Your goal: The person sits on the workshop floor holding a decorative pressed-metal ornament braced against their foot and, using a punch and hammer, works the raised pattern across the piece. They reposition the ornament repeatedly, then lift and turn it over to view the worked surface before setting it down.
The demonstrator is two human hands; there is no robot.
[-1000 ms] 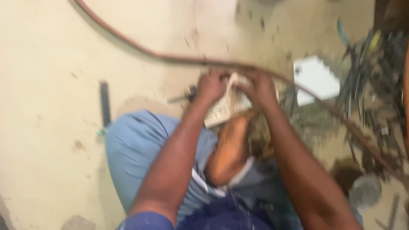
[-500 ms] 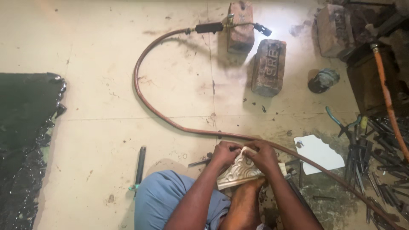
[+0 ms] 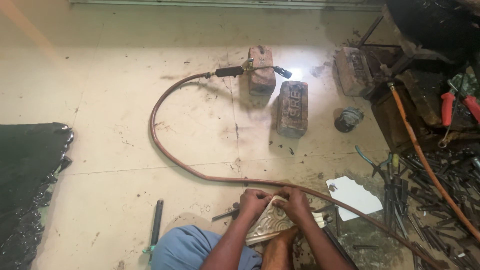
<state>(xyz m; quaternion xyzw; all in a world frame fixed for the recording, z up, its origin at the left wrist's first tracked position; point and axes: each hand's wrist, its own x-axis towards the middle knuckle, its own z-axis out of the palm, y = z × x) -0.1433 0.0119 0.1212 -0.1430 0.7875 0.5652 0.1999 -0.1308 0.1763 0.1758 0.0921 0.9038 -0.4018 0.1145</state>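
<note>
Gripping an embossed metal plate (image 3: 274, 223) from both sides, the left hand (image 3: 254, 202) and right hand (image 3: 294, 202) work close together at the near edge of the scene, fingers (image 3: 260, 194) curled shut over the plate's far rim. The plate is pale and silvery with a raised scroll pattern, tilted, and rests against the person's bare foot (image 3: 280, 245) just below it. A blue-clad knee (image 3: 187, 247) shows to the near left.

A brown hose (image 3: 155, 120) runs across the floor (image 3: 110, 90) in a wide loop, passing just beyond the hands and ending far away in a torch (image 3: 250, 67) whose tip lies across a brick (image 3: 261, 70). A second brick (image 3: 292, 107) lies just right of the first, and a third (image 3: 352, 70) farther right. A small dark round tin (image 3: 348, 119) stands near them. A white sheet (image 3: 355, 196) lies right of the hands, beside a heap of dark metal tools (image 3: 435, 200) on the right. An orange hose (image 3: 425, 165) crosses that heap, and red-handled pliers (image 3: 457, 105) rest at the far right. A dark rod (image 3: 157, 224) lies left of the knee, and black plastic sheeting (image 3: 27, 185) covers the floor at the left edge.
</note>
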